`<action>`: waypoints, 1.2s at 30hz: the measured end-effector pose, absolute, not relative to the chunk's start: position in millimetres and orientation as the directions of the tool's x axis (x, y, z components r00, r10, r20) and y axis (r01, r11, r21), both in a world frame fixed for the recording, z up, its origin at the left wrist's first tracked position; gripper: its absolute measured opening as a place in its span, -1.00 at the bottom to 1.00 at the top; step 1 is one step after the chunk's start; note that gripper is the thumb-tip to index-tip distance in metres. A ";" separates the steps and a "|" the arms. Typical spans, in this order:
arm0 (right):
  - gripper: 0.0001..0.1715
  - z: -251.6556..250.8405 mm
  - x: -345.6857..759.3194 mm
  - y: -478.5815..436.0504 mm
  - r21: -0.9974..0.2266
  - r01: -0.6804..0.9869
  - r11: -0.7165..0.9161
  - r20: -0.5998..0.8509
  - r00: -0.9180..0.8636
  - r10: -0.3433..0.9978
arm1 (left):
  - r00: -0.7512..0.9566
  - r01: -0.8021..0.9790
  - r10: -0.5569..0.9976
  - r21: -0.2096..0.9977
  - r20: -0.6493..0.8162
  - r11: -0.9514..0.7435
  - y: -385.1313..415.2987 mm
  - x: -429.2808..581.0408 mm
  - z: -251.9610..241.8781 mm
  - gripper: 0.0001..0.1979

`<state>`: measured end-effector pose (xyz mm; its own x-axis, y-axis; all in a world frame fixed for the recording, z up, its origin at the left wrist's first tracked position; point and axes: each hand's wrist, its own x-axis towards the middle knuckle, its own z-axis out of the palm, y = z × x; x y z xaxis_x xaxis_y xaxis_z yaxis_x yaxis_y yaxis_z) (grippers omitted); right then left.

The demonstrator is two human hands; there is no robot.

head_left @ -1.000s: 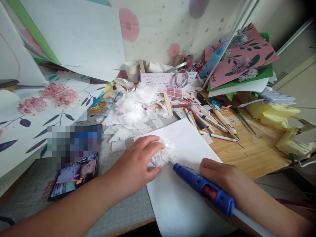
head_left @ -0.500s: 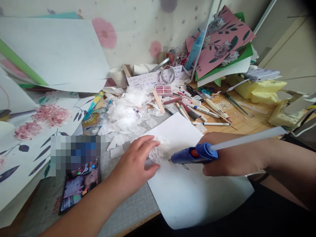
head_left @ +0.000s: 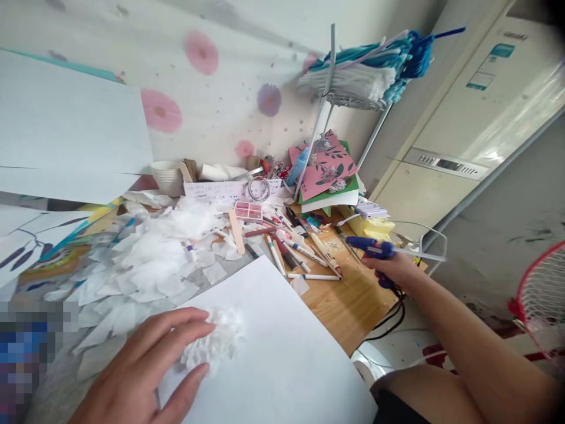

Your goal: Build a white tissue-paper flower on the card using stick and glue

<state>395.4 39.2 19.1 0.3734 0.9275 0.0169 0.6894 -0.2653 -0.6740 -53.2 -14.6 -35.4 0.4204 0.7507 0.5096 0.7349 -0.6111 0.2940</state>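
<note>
A white sheet of paper (head_left: 282, 341) lies at the front of the desk, bearing a fluffy white paper flower (head_left: 223, 335). Around the flower's left side rests my left hand (head_left: 154, 359), fingers spread apart and fingertips at its edge, holding nothing. Well to the right, over the desk's right end, my right hand (head_left: 392, 271) grips a blue hot glue gun (head_left: 373, 247) by its handle. A clear glue stick (head_left: 419, 255) sticks out of its back, and a black cord hangs below.
Torn white tissue squares (head_left: 154, 253) are heaped left of the sheet. Several markers (head_left: 309, 253) lie behind it, near a pink paint palette (head_left: 248, 211). Paper cups (head_left: 166, 178) stand at the back. A red fan (head_left: 545, 300) is at far right.
My right hand has carried the glue gun away from the flower to the right side of the desk. My left hand stays by the flower. The view has turned right.
</note>
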 end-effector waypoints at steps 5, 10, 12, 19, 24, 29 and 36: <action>-0.63 -13.5 396.9 63.7 -0.581 0.751 -0.313 0.004 0.387 0.922 | 0.438 0.734 0.751 0.286 0.495 -0.616 -8.7 -60.1 -45.2 -0.65; -0.59 2.1 403.7 54.2 -0.480 0.841 -0.249 0.024 0.296 0.955 | 0.410 0.744 0.773 0.313 0.484 -0.590 -5.8 -59.1 -44.5 -0.69; -0.66 16.4 411.1 39.7 -0.415 0.881 -0.226 0.044 0.268 0.962 | 0.399 0.747 0.782 0.324 0.479 -0.580 -6.1 -58.0 -43.6 -0.70; -0.76 47.5 368.9 -11.0 -0.257 0.966 0.000 -0.043 -0.011 0.999 | 0.393 0.747 0.785 0.331 0.479 -0.576 -7.7 -57.0 -43.0 -0.71; -0.63 27.0 300.2 16.0 -0.169 0.907 0.386 0.073 -0.379 0.923 | 0.386 0.751 0.789 0.334 0.479 -0.570 -6.0 -58.7 -42.2 -0.72; -0.69 14.5 300.8 57.6 -0.076 0.954 0.291 0.112 -0.282 0.953 | 0.386 0.756 0.777 0.312 0.497 -0.576 -7.9 -56.9 -36.4 -0.73; -0.90 17.4 314.6 71.9 0.017 0.987 0.162 0.093 -0.163 0.982 | 0.465 0.690 0.681 0.251 0.566 -0.679 -17.2 -49.4 -19.7 -0.75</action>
<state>314.6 71.9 17.4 -0.1631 0.9822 0.0927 0.9866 0.1623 0.0168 -49.4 -17.2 -19.7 0.4649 0.6812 0.5655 0.6900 -0.6790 0.2506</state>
